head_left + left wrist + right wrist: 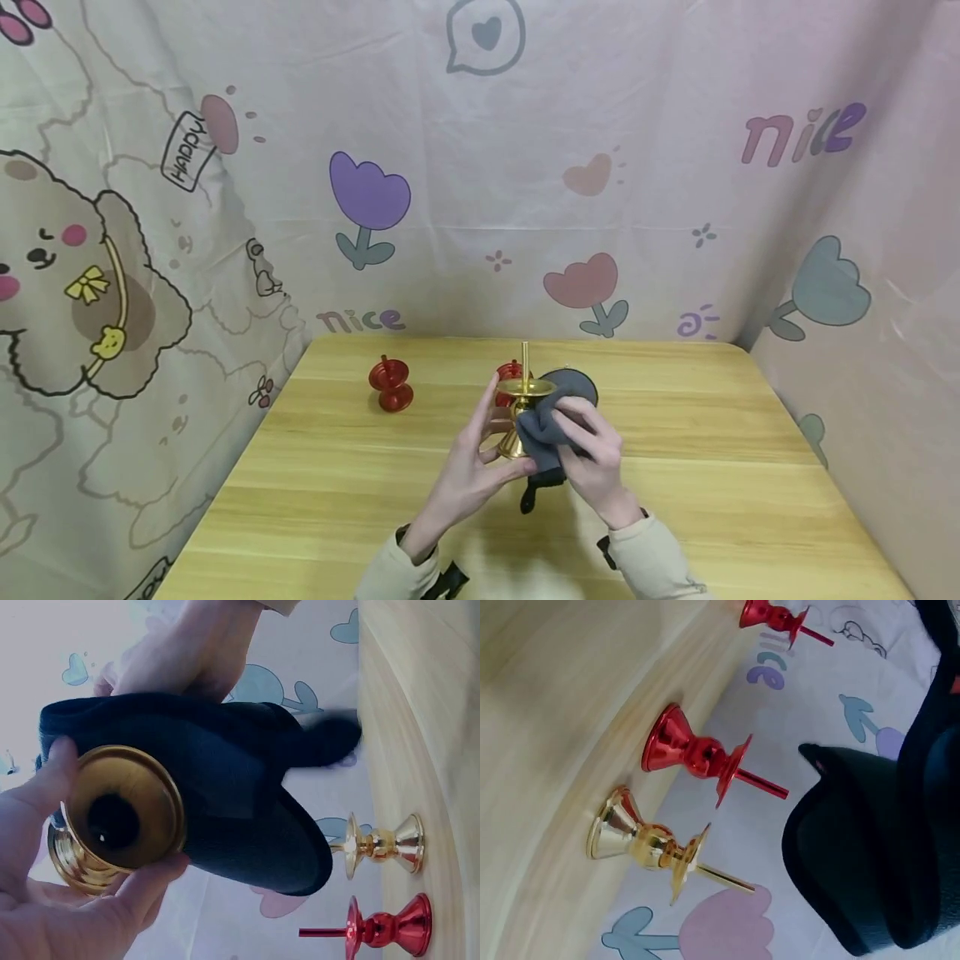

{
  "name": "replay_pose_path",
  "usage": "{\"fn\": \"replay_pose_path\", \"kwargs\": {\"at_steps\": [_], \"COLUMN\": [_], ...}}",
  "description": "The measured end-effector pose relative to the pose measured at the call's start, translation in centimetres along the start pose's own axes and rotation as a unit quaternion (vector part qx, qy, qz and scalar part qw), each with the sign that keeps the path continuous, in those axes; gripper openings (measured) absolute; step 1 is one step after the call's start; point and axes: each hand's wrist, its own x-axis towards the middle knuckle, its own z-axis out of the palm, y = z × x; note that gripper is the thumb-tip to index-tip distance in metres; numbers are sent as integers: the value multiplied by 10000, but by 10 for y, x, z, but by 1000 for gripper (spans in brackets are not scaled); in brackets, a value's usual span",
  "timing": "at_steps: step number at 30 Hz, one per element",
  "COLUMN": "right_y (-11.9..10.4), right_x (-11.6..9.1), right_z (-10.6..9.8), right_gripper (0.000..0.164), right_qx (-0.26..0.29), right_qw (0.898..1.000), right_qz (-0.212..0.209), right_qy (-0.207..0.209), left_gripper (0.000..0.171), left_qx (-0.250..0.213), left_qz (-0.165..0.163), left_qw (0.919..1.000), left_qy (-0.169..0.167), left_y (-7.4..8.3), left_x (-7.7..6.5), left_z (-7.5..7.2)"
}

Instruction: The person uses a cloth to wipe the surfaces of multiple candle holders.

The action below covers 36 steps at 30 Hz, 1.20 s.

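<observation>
Your left hand grips the gold candlestick by its flared base, thumb on the near side and fingers round the far side. The piece is held upright above the counter, spike pointing up; the left wrist view looks into its hollow underside, with fingertips at the rim. Your right hand pinches the dark grey cloth between bent fingers and thumb and presses it against the right side of the candlestick, below the drip pan. The cloth hangs in loose folds, and the wrist views show a black border along its edge.

Behind your work, on the far part of the counter, stand three further pieces, all upright. A red candlestick is on the left, well apart from your hands. Another red candlestick stands near the middle, partly hidden in the head view by the piece you hold. A second gold candlestick stands just beside it, on its right; the cloth hides most or all of it from the head view. A printed fabric backdrop encloses the counter at the back and both sides.
</observation>
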Motion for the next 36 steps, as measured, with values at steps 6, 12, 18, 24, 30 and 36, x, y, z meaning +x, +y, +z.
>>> {"fn": "replay_pose_path", "kwargs": {"at_steps": [6,12,18,24,30,36], "right_y": [-3,-7,1,2,-6,0], "right_x": [1,3,-1,2,2,-2], "right_z": [0,-6,-4,-1,-3,-1], "right_gripper": [17,28,16,19,22,16], "right_qx": [610,1658,233,-53,1012,4], "right_qw": [9955,9563,9984,9999,9764,9990], "right_qz": [719,2401,523,-108,1900,454], "right_qy": [31,201,5,8,202,-63], "left_gripper": [102,98,107,102,95,103], "left_qx": [-92,-343,37,180,-143,-15], "left_qz": [280,-147,-184,448,115,-67], "left_qw": [9996,9989,9998,9987,9997,10000], "left_qy": [-29,-293,24,142,-176,17], "left_y": [-1,-3,-4,-3,-3,-6], "left_x": [-1,1,1,0,0,1], "left_z": [-2,-2,1,0,-1,1]}}
